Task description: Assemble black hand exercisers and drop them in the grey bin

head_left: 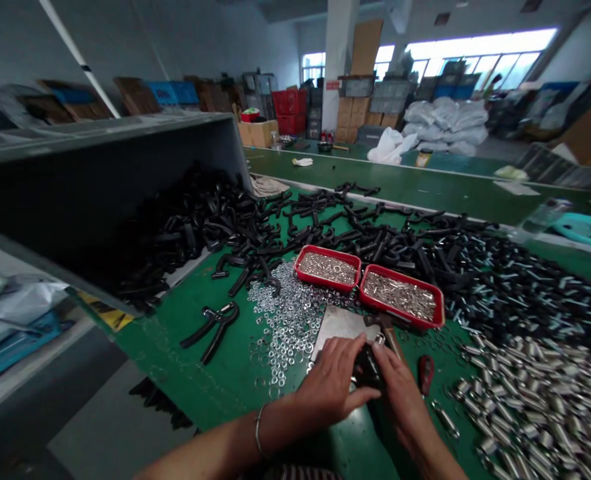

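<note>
Clasping a dark piece point(367, 365) over the green desk point(165, 327), my left grip point(331, 377) and right grip point(394, 381) press in from either side, fingers closed around it. It looks light, stiff and perhaps slick, best held by its thick body. Silvery metal cylinders point(540, 407) heap to the right of my right grip; a metal plate point(336, 328) lies just beyond my left, loose rings point(288, 333) spread to its left. Farther from the grips stand two red trays point(400, 318), then jumbled black handles point(375, 243). Well beyond, lettering on a blue crate point(173, 93) and a red sign point(332, 85) is illegible.
</note>
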`<move>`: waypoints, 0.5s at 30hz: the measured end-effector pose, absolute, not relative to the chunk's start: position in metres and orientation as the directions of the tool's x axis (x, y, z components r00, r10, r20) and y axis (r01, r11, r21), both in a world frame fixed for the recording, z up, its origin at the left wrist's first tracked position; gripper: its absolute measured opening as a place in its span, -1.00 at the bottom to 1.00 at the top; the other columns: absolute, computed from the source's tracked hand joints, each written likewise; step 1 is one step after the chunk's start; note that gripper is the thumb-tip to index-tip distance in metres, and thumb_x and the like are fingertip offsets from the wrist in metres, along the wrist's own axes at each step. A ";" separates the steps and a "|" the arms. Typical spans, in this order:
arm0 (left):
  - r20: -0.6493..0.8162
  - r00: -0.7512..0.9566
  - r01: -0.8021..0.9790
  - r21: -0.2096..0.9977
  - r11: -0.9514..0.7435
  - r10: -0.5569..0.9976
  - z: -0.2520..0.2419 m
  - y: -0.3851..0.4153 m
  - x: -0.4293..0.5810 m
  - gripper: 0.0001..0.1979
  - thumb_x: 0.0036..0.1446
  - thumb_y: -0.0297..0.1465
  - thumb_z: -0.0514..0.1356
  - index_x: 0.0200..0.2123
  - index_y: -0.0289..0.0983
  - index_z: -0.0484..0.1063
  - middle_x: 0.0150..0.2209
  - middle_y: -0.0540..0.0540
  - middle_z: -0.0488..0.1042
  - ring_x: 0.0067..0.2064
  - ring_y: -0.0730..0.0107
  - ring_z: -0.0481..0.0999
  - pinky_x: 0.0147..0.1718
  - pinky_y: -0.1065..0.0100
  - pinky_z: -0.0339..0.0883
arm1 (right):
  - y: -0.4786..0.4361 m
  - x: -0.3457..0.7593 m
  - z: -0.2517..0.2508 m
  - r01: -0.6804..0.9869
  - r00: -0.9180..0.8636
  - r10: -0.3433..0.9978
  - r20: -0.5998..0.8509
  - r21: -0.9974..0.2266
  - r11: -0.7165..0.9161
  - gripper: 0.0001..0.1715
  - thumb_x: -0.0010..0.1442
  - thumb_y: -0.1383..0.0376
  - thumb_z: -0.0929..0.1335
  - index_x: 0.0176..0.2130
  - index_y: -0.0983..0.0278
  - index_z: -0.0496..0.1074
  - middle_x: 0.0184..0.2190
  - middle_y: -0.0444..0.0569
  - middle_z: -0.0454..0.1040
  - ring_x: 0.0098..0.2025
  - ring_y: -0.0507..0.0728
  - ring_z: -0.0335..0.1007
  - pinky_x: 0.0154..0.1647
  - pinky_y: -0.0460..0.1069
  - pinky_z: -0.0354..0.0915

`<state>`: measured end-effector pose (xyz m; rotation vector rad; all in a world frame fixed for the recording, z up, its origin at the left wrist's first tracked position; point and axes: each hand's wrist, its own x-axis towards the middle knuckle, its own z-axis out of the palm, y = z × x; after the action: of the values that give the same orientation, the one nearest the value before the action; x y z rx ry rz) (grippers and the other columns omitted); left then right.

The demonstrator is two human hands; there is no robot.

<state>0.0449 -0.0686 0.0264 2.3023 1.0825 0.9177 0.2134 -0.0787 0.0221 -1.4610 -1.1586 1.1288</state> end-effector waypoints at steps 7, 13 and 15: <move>0.227 0.417 0.870 0.180 -0.458 0.880 0.042 0.050 -0.081 -0.48 0.19 -0.65 -0.05 0.19 -0.31 0.30 0.17 -0.34 0.37 0.24 0.01 0.28 0.17 -0.05 0.13 | -0.086 0.197 0.008 -0.243 0.241 0.943 -0.230 -0.955 -0.171 -0.47 0.24 -0.10 0.32 -0.05 0.24 0.49 -0.48 -0.14 0.37 -0.52 0.04 0.28 -0.53 -0.09 0.27; 0.017 0.534 0.844 0.056 -0.534 0.845 0.042 0.123 -0.140 -0.76 0.17 -0.53 0.04 -0.19 -0.25 0.47 -0.18 -0.23 0.54 -0.02 0.08 0.46 0.10 0.04 0.15 | -0.076 0.199 0.012 -0.201 0.271 0.929 -0.252 -0.959 -0.202 -0.47 0.20 -0.13 0.34 -0.12 0.24 0.43 -0.52 -0.25 0.22 -0.64 -0.07 0.05 -0.68 -0.16 -0.02; 0.165 0.421 0.891 0.109 -0.441 0.892 0.055 0.123 -0.132 -0.85 0.20 -0.42 0.08 -0.21 -0.27 0.42 -0.23 -0.24 0.53 -0.06 0.06 0.48 0.08 0.05 0.19 | -0.072 0.203 0.013 -0.121 0.260 0.933 -0.249 -0.967 -0.224 -0.49 0.20 -0.13 0.34 -0.20 0.26 0.42 -0.50 -0.22 0.24 -0.60 -0.05 0.09 -0.65 -0.15 0.01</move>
<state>-0.1323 0.1231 0.0553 2.6439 1.6591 0.3122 0.2030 -0.0723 0.0125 -1.4320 -0.8134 1.2087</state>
